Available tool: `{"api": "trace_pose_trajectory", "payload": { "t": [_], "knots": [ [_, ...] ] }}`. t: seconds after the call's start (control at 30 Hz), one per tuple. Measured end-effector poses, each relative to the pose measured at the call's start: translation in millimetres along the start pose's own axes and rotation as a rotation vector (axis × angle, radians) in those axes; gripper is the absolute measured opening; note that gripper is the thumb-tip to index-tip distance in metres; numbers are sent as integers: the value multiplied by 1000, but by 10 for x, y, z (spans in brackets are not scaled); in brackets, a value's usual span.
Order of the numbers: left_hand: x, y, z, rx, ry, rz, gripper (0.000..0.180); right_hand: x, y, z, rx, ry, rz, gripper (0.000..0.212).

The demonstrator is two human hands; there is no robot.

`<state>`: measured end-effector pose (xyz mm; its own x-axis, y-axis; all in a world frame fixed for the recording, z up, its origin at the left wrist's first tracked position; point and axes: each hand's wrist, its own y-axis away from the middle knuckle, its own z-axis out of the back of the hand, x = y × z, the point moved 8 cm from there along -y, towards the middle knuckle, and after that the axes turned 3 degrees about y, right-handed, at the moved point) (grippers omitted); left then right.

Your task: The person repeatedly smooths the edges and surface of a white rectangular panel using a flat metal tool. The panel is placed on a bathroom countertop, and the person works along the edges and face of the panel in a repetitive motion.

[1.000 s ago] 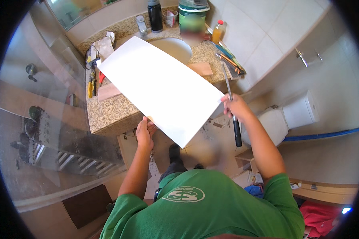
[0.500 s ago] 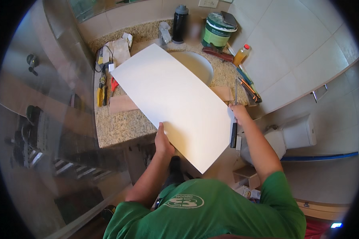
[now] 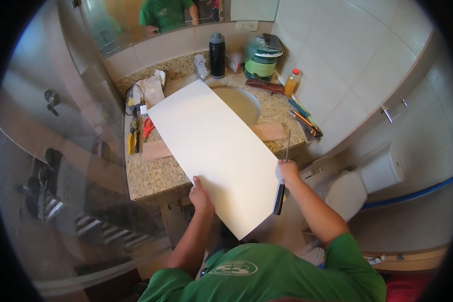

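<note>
A large white rectangular panel (image 3: 214,148) lies slanted over the granite vanity counter (image 3: 151,173), covering part of the round sink (image 3: 244,103). My left hand (image 3: 201,196) grips the panel's near left edge. My right hand (image 3: 288,172) holds the panel's right edge together with a screwdriver (image 3: 282,186), whose black handle points down and whose thin shaft points up. A wooden board (image 3: 269,132) rests on the counter under the panel.
On the counter stand a black bottle (image 3: 217,55), a green-and-white bucket (image 3: 262,59), an orange bottle (image 3: 291,82), pliers and red-handled tools (image 3: 138,133) and pencils (image 3: 304,121). A glass shower door (image 3: 60,151) is on the left, a white toilet (image 3: 370,176) on the right.
The view has tilted up toward the mirror and back wall. The panel now lies lower over the counter, with both hands still on its near edges.
</note>
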<state>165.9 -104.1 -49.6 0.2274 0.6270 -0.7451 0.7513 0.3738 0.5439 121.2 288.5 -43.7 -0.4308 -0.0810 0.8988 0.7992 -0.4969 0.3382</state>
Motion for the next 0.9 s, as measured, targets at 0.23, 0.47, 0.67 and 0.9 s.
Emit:
{"api": "trace_pose_trajectory", "payload": {
  "t": [0.23, 0.47, 0.67, 0.9],
  "knots": [
    [297, 698, 499, -74, -35, -42, 50, -460, 760, 465, 41, -115, -90, 12],
    [236, 1118, 556, 63, -279, -82, 47, -1013, 1461, 968, -17, -339, -131, 15],
    [197, 923, 292, 224, -460, -101, 47, -1423, 1988, 1176, -60, -438, -257, 11],
    [96, 674, -144, 413, -567, -11, 48, -1491, 2421, 1056, -151, -690, -329, 13]
  ]
}}
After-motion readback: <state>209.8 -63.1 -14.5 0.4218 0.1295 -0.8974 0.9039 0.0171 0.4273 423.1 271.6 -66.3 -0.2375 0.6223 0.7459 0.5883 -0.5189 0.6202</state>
